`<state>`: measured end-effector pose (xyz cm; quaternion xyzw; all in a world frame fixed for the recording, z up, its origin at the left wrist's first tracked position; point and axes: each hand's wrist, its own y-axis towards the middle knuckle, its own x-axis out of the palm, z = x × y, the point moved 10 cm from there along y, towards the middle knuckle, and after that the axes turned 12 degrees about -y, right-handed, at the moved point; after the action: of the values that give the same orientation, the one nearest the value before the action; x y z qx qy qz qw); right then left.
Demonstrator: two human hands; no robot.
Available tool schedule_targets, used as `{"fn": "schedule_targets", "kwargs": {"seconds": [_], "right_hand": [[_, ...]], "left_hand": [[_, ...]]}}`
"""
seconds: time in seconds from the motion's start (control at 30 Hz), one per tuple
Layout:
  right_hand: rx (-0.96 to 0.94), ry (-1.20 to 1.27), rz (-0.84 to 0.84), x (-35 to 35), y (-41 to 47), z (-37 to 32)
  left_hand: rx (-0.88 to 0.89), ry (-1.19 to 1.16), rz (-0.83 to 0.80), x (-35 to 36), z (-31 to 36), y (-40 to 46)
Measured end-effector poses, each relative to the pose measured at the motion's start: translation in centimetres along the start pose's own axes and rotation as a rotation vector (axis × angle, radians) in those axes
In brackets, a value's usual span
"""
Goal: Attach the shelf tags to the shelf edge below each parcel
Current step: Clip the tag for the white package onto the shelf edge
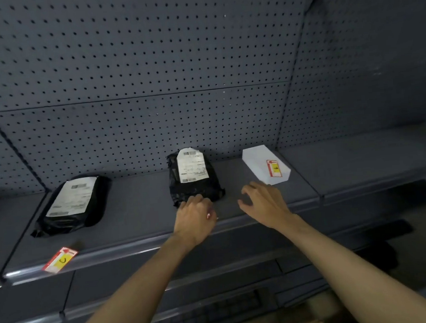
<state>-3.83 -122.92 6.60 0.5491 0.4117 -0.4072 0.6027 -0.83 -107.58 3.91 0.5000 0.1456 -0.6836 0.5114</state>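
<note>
Beside the left hand [194, 215], a black parcel [191, 178] crowds the shelf edge [127, 252].

Dim grey pegboard wall [133, 65] backs dark metal shelving [359, 155].

three parcels [194, 176], two shelf tags [59, 260]

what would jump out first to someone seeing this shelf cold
Two bare hands over the grey shelf's middle: the left hand at the middle black parcel, the right hand spread beside it. Then the red-and-yellow tags: one at the shelf edge left, another on the white parcel.
</note>
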Motion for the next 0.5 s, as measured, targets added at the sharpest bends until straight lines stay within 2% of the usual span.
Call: {"fn": "schedule_targets", "kwargs": {"seconds": [0.27, 0.5], "right_hand": [[0.115, -0.125, -0.01, -0.9, 1.1, 12.3], [0.115, -0.124, 0.008, 0.9, 3.5, 19.0]], "left_hand": [[0.09, -0.005, 0.025, 4.6, 9.7, 9.1], [0.148, 0.101, -0.069, 11.9, 14.2, 16.4]]}}
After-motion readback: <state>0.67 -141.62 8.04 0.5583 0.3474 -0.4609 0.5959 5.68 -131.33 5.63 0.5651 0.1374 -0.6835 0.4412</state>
